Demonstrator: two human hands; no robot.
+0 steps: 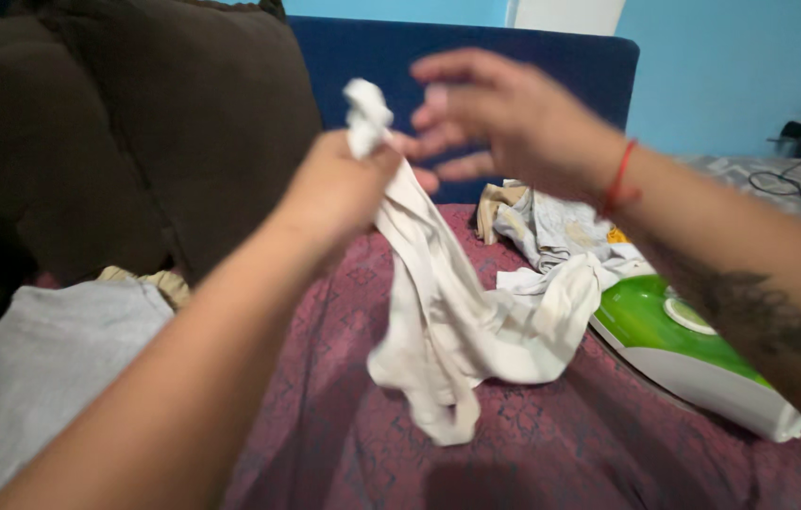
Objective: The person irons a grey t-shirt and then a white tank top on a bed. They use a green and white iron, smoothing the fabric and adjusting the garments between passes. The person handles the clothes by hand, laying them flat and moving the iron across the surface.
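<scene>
Left hand [339, 184] grips white garment [447, 321]

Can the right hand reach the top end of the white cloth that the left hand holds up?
Probably yes. The right hand is open just beside the bunched top of the white cloth, which sticks out above the left hand. Nothing lies between them.

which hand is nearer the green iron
Right. The right hand hovers open above and behind the iron, its forearm passing over it; the left hand grips the white cloth further left.
</scene>
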